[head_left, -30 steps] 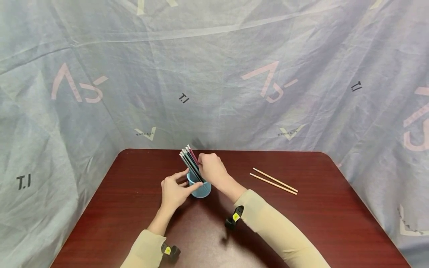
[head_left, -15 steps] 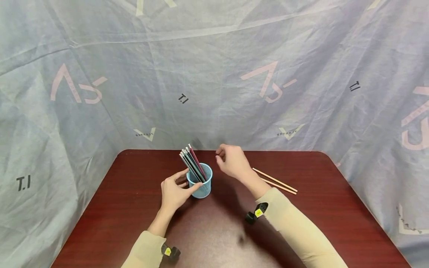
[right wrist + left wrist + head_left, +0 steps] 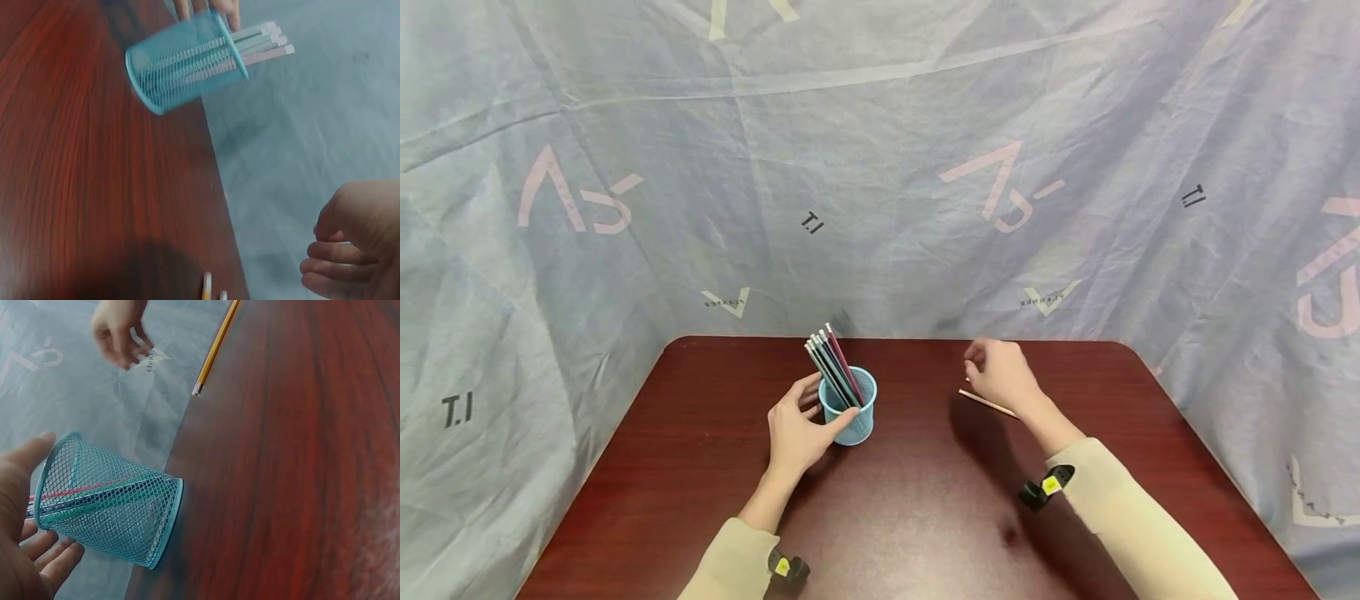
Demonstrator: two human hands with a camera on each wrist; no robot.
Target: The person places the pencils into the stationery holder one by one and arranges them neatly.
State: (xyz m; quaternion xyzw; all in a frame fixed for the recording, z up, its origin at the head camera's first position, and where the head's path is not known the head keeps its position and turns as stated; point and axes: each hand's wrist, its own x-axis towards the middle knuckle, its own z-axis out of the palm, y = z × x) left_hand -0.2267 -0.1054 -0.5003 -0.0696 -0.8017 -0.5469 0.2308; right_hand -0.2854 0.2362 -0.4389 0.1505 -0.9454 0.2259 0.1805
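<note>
A light blue mesh pencil cup (image 3: 854,427) stands upright on the table. Several dark, green and dark red pencils (image 3: 833,367) lean to the left inside it, white ends up. My left hand (image 3: 797,432) holds the cup by its rim, thumb on the near side and fingers on the left. To the right, my right hand (image 3: 1003,375) hovers with loosely curled fingers and nothing in them. Below it lies a yellow pencil (image 3: 988,403), partly covered by the hand and wrist. The ends of two pencils (image 3: 207,287) show at the bottom of the right wrist view.
The dark red wooden table (image 3: 895,517) has rounded far corners. A grey printed cloth (image 3: 880,208) hangs behind it and along both sides. A wrist camera (image 3: 1036,495) sticks out from the right sleeve, above its shadow on the table.
My right hand has left the dark red pencil in the cup and moved right, over the loose pencils. The left hand keeps its hold on the cup.
</note>
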